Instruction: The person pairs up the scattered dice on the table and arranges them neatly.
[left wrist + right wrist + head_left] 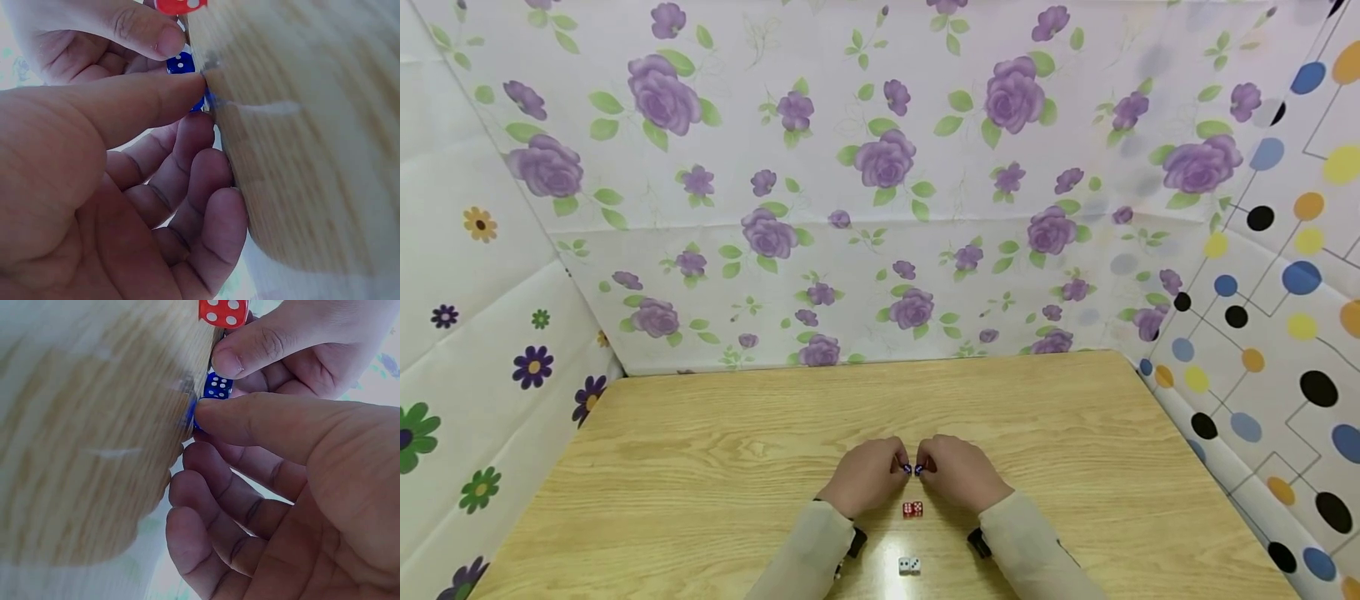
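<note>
Over the middle of the wooden table, my left hand [871, 473] and right hand [958, 471] face each other, fingertips low at the tabletop. Between thumb and fingers, the left hand pinches a blue die [907, 469] with white pips. The right hand likewise pinches a second blue die [919, 470], a small gap from the first in the head view. The left wrist view has the right hand's blue die [181, 62] beyond my left thumb, which mostly covers its own die. From the right wrist, the left hand's blue die [217, 385] shows its pips.
Nearer my body, two red dice [913, 509] sit side by side between the wrists. Closer still, two white dice [909, 566] form another pair. The wood-grain table [700, 467] is bounded by a flowered cloth [880, 275] behind and patterned cloths at both sides.
</note>
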`<act>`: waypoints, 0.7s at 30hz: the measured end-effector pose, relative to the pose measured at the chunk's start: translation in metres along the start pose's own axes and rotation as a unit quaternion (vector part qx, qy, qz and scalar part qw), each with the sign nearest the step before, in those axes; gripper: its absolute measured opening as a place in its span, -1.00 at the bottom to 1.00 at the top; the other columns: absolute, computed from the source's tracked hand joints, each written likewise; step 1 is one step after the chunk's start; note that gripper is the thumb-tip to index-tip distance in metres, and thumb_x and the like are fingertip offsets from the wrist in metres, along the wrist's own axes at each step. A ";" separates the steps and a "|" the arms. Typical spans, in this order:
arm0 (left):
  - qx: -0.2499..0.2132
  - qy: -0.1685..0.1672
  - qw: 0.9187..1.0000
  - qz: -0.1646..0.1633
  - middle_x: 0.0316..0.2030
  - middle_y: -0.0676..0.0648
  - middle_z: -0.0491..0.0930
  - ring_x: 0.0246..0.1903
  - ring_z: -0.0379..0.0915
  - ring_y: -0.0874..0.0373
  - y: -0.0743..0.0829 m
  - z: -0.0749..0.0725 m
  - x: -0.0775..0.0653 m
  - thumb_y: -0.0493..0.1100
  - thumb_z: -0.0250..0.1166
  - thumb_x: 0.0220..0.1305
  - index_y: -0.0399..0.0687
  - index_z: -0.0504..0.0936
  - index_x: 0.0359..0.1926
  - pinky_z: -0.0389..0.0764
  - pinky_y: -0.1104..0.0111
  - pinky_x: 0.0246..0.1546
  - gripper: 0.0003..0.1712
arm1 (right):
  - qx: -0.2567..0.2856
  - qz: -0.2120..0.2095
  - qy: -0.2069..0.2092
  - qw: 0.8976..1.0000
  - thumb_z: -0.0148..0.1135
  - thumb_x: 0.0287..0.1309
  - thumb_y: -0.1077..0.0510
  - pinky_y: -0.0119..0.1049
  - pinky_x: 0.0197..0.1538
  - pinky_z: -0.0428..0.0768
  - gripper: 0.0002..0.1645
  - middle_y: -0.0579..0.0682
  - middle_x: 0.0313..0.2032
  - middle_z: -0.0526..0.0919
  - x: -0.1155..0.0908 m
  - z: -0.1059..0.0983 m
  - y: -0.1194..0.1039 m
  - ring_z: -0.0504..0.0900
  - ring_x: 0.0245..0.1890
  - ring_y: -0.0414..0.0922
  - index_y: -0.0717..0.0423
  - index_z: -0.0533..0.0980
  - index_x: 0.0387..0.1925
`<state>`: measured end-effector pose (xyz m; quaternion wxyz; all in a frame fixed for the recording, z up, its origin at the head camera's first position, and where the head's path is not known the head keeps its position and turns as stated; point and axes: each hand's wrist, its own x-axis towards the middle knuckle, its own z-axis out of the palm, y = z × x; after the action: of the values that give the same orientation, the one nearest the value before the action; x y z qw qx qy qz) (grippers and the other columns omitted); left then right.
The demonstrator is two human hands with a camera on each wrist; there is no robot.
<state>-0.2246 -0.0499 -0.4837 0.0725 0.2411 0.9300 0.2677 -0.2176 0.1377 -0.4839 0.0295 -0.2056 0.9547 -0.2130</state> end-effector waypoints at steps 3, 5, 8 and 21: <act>-0.002 0.000 1.000 0.000 -0.41 0.11 0.58 -0.48 0.42 0.30 0.000 0.000 0.001 -0.23 0.37 0.38 -0.06 0.66 -0.18 0.51 0.36 -0.40 -0.95 | 0.003 0.002 0.000 1.000 0.44 0.22 0.25 -0.26 -0.35 0.51 -0.93 -0.19 -0.44 0.55 0.000 0.000 0.000 0.48 -0.43 -0.25 0.04 0.67 -0.33; -0.002 0.000 1.000 -0.001 -0.42 0.11 0.57 -0.48 0.41 0.30 -0.001 0.001 0.001 -0.23 0.37 0.38 -0.06 0.66 -0.17 0.51 0.36 -0.40 -0.95 | 0.002 0.003 0.002 1.000 0.44 0.21 0.25 -0.26 -0.35 0.51 -0.93 -0.19 -0.44 0.55 0.000 0.000 -0.001 0.48 -0.42 -0.25 0.04 0.67 -0.33; -0.003 0.000 1.000 -0.003 -0.42 0.12 0.57 -0.48 0.41 0.31 0.000 0.002 0.001 -0.22 0.37 0.38 -0.05 0.66 -0.18 0.51 0.37 -0.40 -0.95 | 0.005 0.002 0.005 1.000 0.44 0.21 0.25 -0.25 -0.35 0.51 -0.92 -0.19 -0.44 0.55 -0.001 0.000 -0.002 0.48 -0.43 -0.24 0.04 0.67 -0.34; -0.010 0.003 1.000 0.000 -0.41 0.12 0.57 -0.48 0.41 0.30 0.000 0.002 0.000 -0.22 0.38 0.36 -0.06 0.68 -0.18 0.52 0.37 -0.39 -0.94 | 0.004 -0.004 0.006 1.000 0.43 0.22 0.25 -0.27 -0.37 0.49 -0.94 -0.19 -0.46 0.52 -0.001 0.000 -0.002 0.45 -0.44 -0.24 0.05 0.67 -0.32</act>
<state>-0.2242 -0.0488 -0.4850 0.0717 0.2394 0.9276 0.2776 -0.2161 0.1362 -0.4834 0.0242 -0.2079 0.9532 -0.2181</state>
